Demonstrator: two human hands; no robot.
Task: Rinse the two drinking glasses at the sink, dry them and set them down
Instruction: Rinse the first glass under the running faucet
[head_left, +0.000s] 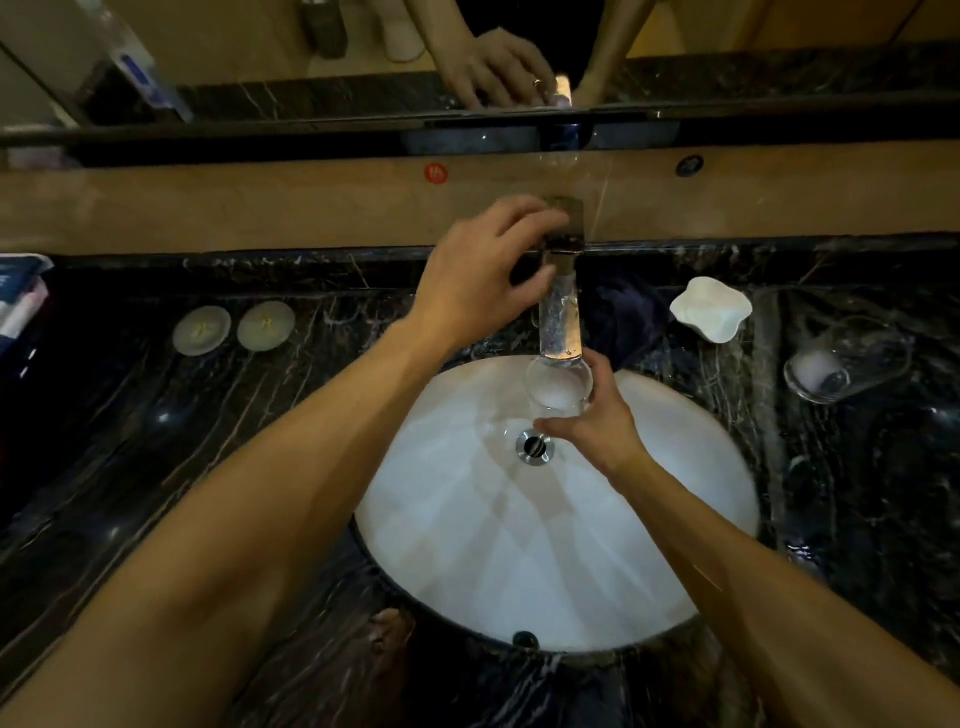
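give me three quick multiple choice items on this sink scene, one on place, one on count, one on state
1. Where is the second clear drinking glass?
A. in the basin
B. on the dark marble counter, right of the basin
C. on the tap

2. How many round pale discs lie left of the basin?
A. one
B. two
C. four

3. What does the right hand do?
A. hangs idle
B. grips a clear glass under the chrome tap
C. wipes the counter

Key: B, it lies beside the white dish; B, two side by side; B, fingers wrap the glass.
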